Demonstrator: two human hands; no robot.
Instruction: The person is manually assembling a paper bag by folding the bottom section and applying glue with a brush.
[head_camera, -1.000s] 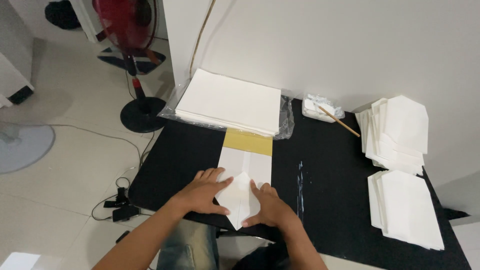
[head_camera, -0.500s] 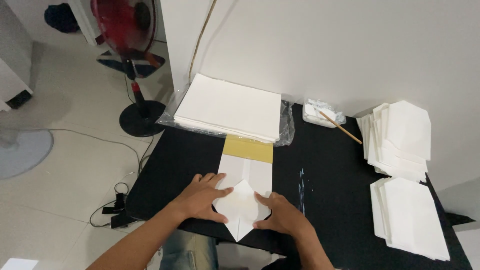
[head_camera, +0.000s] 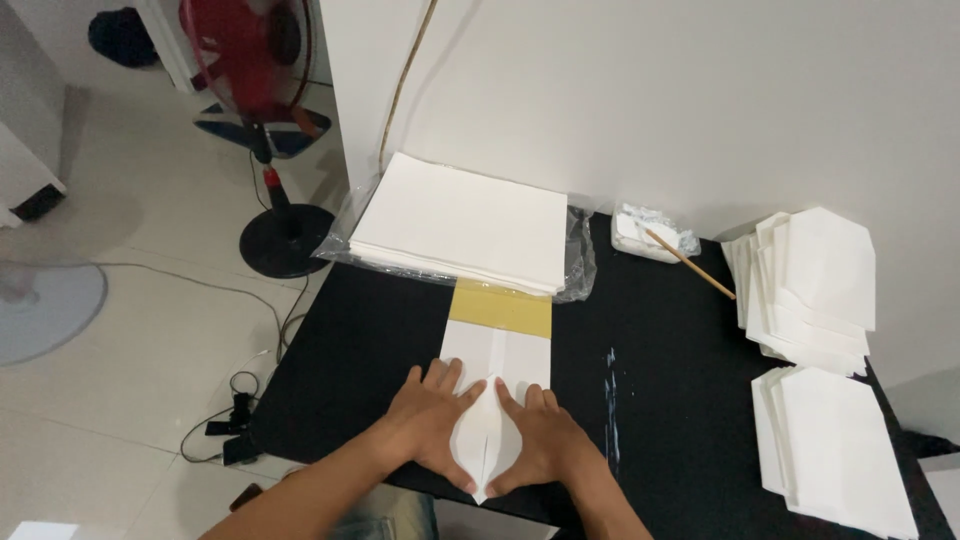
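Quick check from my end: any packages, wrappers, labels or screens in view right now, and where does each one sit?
Clear plastic wrapper: back of the black table, opened under the stack of white paper sheets, crinkled and see-through.
Small white tray with crumpled clear film: back of the table by the wall, a thin wooden stick resting in it.
No labels, signs or screens.

One black table (head_camera: 660, 380), two hands, one sheet being folded (head_camera: 492, 400), one big paper stack (head_camera: 465, 222), two piles of folded pieces (head_camera: 810, 285), one dish with a stick (head_camera: 655, 235), and two fans (head_camera: 255, 60), one perhaps only a base.
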